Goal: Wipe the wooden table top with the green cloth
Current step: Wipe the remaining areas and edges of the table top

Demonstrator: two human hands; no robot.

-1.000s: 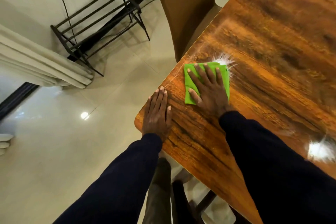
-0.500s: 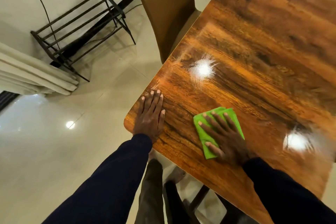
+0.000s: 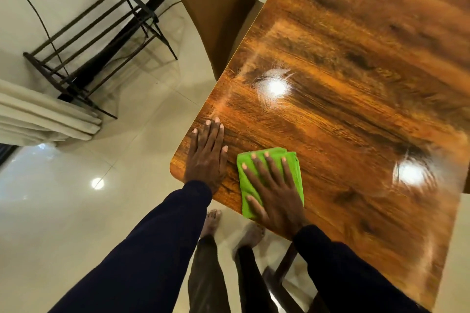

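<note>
Closest to the camera: dark sleeves and bare feet (image 3: 211, 221) on the glossy floor (image 3: 63, 211), right up against the near corner of the table.

The right hand (image 3: 276, 193) lies flat on the green cloth (image 3: 297, 175), fingers spread and straight, palm pressing it down, so it's not gripping or pinching anything. The cloth is folded into a pad and sits on the wooden table top (image 3: 356, 109) by the near edge, its lower corner almost at the lip. The left hand (image 3: 207, 157) is just beside it, flat on the bare wood at the corner with fingers together. It looks like it's bracing.

My guess at what could go wrong:
- The cloth is so close to the edge that a pull toward the body could drag it off, since only palm pressure holds it.
- With no grip, the folds could bunch or slide out under the fingers on a hard push.
- That bare left palm probably leaves prints on the shiny finish, so the corner would need going over again.

Farther up there are two bright light reflections (image 3: 276, 86) with faint streaks around them. That's easy to miss in the glare. Beyond that a tan chair (image 3: 216, 7) sits against the table's left edge, with a metal rack (image 3: 101, 40) and a curtain (image 3: 38, 119) by the wall.
</note>
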